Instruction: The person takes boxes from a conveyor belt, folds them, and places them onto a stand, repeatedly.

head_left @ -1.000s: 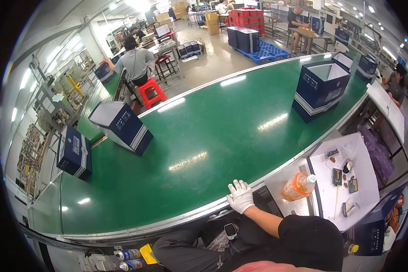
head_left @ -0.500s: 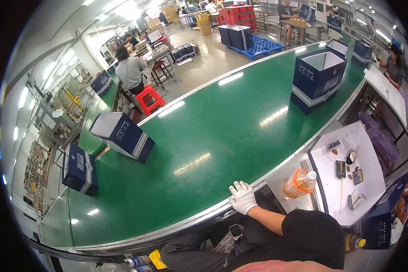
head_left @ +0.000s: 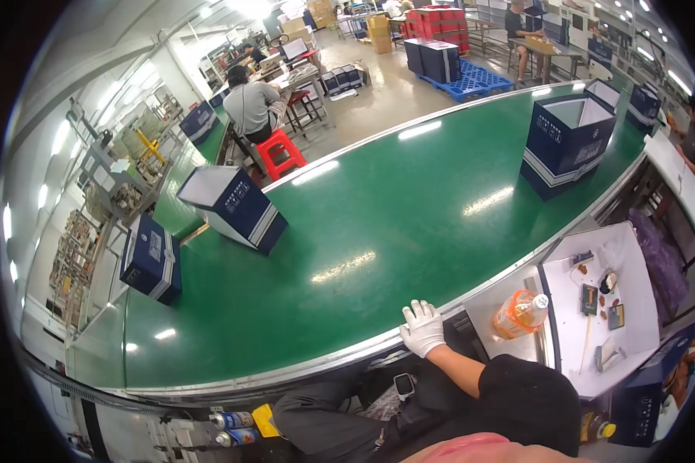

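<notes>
My right hand (head_left: 423, 329), in a white glove, rests on the metal edge (head_left: 363, 353) of a green conveyor belt (head_left: 347, 224). Its fingers are spread and stretched over the rim, holding nothing. My left hand is out of sight. To the right of the gloved hand, an orange-labelled bottle (head_left: 520, 315) with a white cap stands on a metal ledge. Below the hand, a small device with a dark screen (head_left: 404, 385), like a watch, shows near my lap.
Dark blue boxes stand on the belt: an open-topped one (head_left: 235, 208) and another (head_left: 153, 258) at left, stacked ones (head_left: 567, 143) at right. A white tray (head_left: 641, 347) holds small parts. Spray cans (head_left: 235, 437) lie below. People sit beyond, one by a red stool (head_left: 280, 157).
The whole view has shifted, so the scene sits further right in the picture. My right hand stays on the belt's edge with its fingers spread.
</notes>
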